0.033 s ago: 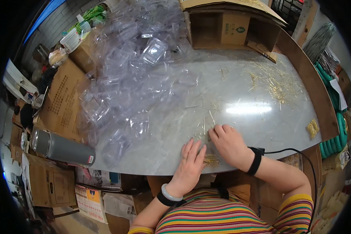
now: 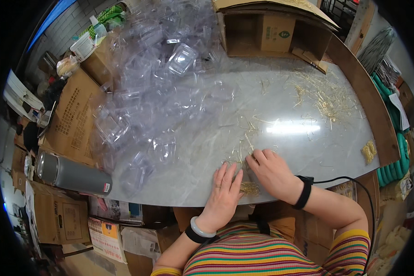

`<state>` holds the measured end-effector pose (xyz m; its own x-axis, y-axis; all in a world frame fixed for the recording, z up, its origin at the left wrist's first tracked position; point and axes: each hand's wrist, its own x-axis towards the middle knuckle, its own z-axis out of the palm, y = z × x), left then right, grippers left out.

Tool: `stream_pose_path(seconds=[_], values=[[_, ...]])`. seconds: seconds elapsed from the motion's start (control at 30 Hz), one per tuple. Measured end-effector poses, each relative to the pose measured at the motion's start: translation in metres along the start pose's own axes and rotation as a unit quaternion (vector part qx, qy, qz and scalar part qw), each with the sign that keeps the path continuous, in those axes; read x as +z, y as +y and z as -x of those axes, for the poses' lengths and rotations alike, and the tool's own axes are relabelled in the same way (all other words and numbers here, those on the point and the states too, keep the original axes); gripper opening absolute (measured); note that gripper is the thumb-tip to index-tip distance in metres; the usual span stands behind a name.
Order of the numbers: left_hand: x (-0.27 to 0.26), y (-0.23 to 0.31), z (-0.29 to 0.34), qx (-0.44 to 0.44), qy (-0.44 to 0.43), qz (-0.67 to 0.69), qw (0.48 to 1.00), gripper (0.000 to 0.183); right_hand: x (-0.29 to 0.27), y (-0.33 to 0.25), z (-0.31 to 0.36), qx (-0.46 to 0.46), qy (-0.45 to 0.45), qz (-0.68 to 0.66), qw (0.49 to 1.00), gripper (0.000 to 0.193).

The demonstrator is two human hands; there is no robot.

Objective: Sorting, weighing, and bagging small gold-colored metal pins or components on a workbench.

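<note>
My left hand (image 2: pixel 221 193) lies with its fingers stretched out and slightly apart on the grey tabletop (image 2: pixel 188 184). Beside its thumb, partly covered, is a small bundle of gold-coloured wire hooks (image 2: pixel 249 188). My right hand (image 2: pixel 271 172) is just to the right, fingers curled together and tips down at the table. Whatever those fingertips hold is hidden. A thin pale strip (image 2: pixel 249 140) lies just beyond them. Loose thin wire hooks (image 2: pixel 240 149) are scattered in front of both hands.
Clear plastic clamshell boxes (image 2: pixel 142 92) are heaped at the left. A grey flask (image 2: pixel 78 173) lies at the left edge. More gold wire hooks (image 2: pixel 326 103) spread at the far right, with a small bundle (image 2: pixel 368 152) near the right edge. An open cardboard box (image 2: pixel 241 34) stands at the back.
My right hand has shifted very slightly toward me and to the right. The left hand has barely moved.
</note>
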<state>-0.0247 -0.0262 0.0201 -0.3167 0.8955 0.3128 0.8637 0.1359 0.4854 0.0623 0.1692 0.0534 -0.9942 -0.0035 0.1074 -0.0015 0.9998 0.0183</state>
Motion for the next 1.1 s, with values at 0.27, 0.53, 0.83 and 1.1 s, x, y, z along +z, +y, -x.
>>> stream_pose_path(seconds=[0.27,0.53,0.83,1.1], values=[[-0.003,0.0,-0.006,-0.03,-0.043,-0.016,0.998,0.073,-0.03,0.04,0.03,0.117,-0.049,-0.147,0.981,0.052],[-0.003,-0.002,-0.006,-0.024,-0.059,-0.015,0.998,0.073,-0.006,0.02,-0.005,0.052,-0.027,-0.24,0.969,0.034],[-0.004,0.002,-0.003,-0.002,-0.021,-0.038,0.999,0.052,0.007,0.052,-0.058,0.1,0.064,-0.107,0.987,0.025],[0.001,-0.002,-0.002,-0.02,-0.004,0.004,1.0,0.06,-0.011,0.044,-0.015,0.013,-0.02,-0.247,0.969,0.02]])
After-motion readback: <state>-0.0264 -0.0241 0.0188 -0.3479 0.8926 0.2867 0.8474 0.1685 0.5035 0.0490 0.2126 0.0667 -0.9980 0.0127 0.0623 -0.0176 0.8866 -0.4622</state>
